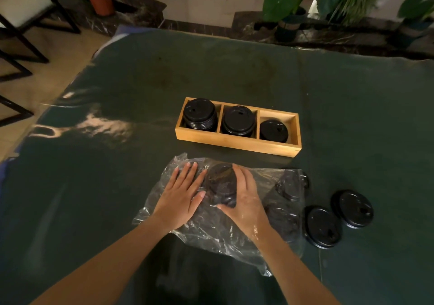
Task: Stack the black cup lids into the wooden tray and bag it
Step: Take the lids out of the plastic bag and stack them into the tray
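Note:
A wooden tray (234, 144) with three compartments lies mid-table. Its left compartment holds a tall stack of black lids (199, 114), the middle one a lower stack (238, 119), and the right one the lowest stack (273, 130). In front of the tray is a clear plastic bag (211, 233). My right hand (246, 199) is covered by the plastic and grips a short stack of black lids (220, 182) inside the bag. My left hand (180, 196) lies flat on top of the bag just left of that stack, fingers spread.
Two loose black lids (321, 226) (353, 208) lie on the dark green table cover to the right of the bag. More lids (291, 185) show through the bag's right part. Potted plants and a chair stand beyond the table's far and left edges.

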The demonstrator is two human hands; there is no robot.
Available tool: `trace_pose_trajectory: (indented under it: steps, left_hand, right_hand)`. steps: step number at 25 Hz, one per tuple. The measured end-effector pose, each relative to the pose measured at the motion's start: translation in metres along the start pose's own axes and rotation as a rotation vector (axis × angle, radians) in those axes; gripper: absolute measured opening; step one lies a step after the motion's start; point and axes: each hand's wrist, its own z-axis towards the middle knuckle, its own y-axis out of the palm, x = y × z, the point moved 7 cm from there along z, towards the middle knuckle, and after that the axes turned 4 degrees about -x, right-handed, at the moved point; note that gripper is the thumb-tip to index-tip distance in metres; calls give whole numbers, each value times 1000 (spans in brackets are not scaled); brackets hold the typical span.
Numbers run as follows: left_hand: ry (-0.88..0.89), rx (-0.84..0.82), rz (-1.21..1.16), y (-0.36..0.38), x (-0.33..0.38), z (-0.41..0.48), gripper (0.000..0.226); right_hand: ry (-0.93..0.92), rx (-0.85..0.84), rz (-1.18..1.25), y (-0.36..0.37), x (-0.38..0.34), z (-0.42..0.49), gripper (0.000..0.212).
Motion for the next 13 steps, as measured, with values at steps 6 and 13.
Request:
trace_pose_trajectory:
  steps: [6,13]
  left_hand:
    - [-2,47,58,-3,2,-1,57]
    - [-1,46,81,-4,4,-1,60]
  right_hand:
    - [32,-82,152,-23,13,-15,99]
    - [112,7,233,-147,39,-76,100]
